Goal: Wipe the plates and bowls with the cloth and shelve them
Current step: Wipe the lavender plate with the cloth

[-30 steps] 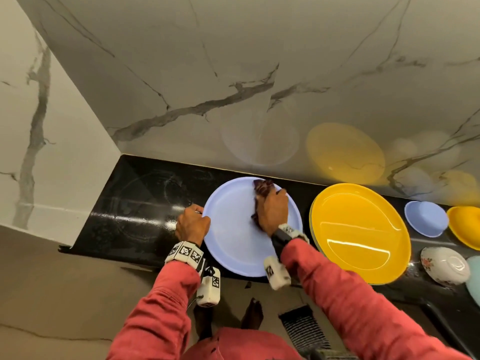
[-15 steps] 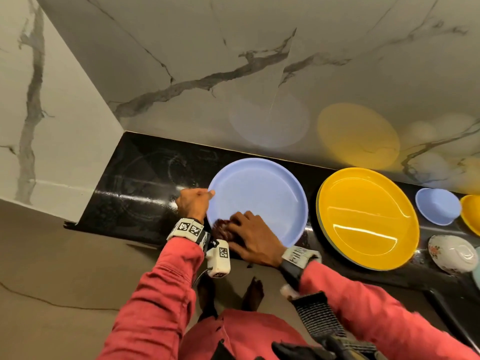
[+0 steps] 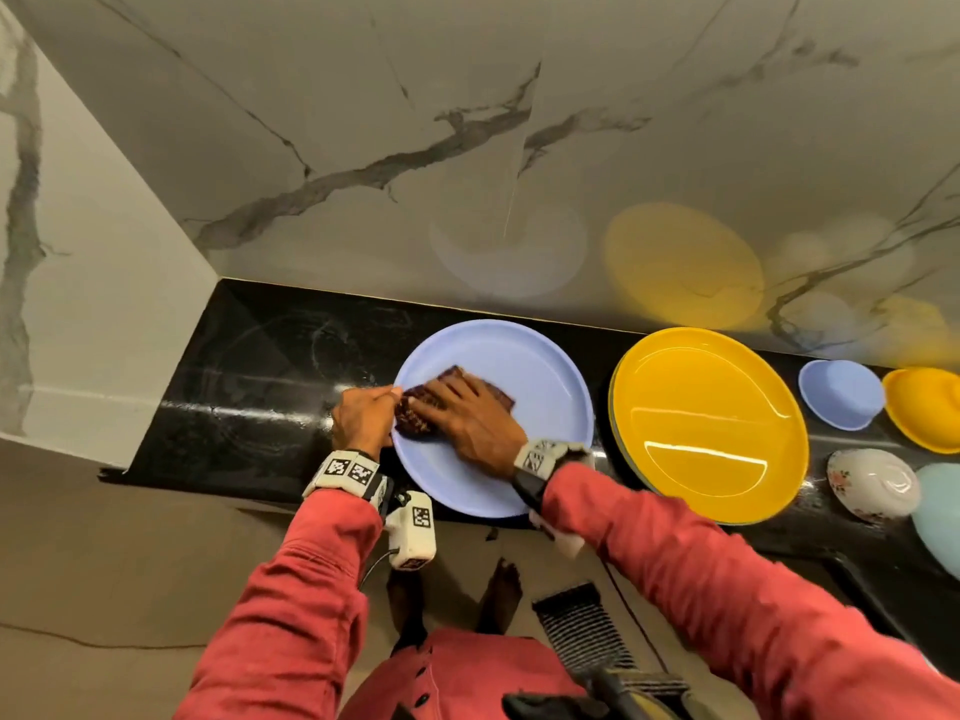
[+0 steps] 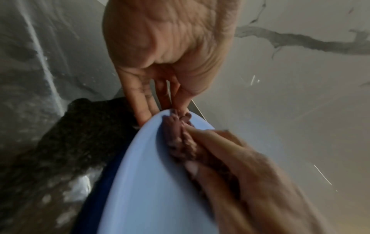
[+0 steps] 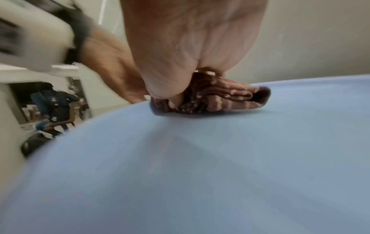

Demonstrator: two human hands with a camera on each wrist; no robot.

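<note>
A light blue plate (image 3: 519,459) lies flat on the black counter (image 3: 234,381). A folded dark brown patterned cloth (image 3: 413,419) rests on the plate's left half. My right hand (image 3: 467,423) lies on top of the cloth and presses it onto the plate. In the right wrist view its thumb tucks against the fold of the cloth (image 5: 220,98) on the blue plate (image 5: 200,174). My left hand (image 3: 361,420) holds the plate's left rim, with the thumb outside and the fingers over the edge of the plate (image 4: 150,182), right beside the cloth (image 4: 180,142).
To the right sits a stack topped by a large yellow plate (image 3: 711,423). Beyond it are a small blue bowl (image 3: 839,394), a yellow bowl (image 3: 924,407), a white floral bowl (image 3: 872,483) and a pale teal dish (image 3: 940,511). A marble wall rises behind the counter.
My right hand swept the cloth from the plate's far middle to its near left rim, then back up onto the left half. My left hand stayed at the left rim.
</note>
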